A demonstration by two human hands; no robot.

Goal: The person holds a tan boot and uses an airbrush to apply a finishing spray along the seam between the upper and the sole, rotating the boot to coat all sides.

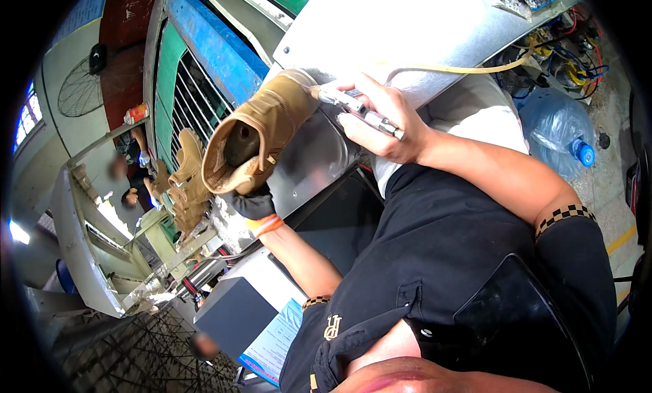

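A tan boot (285, 111) lies tilted ahead of me, its wide opening turned toward the lower left. Inside the opening shows a dark, rounded form with a hole (242, 145). My left hand (254, 204), in a black glove with an orange cuff, is closed on the boot's upper from below; its fingertips are partly hidden. Bare, my right hand (390, 121) grips a silver pen-shaped tool (360, 110). Its brownish tip touches or nearly touches the boot's far end. A yellow hose (468, 70) runs from the right to behind my right hand.
A white metal panel (407, 26) slopes beyond the boot. More tan boots (187, 169) stand to the left, by a blue beam (217, 36) and a barred green frame. At right are a blue water jug (557, 125) and tangled wires (577, 60). Other people appear far left.
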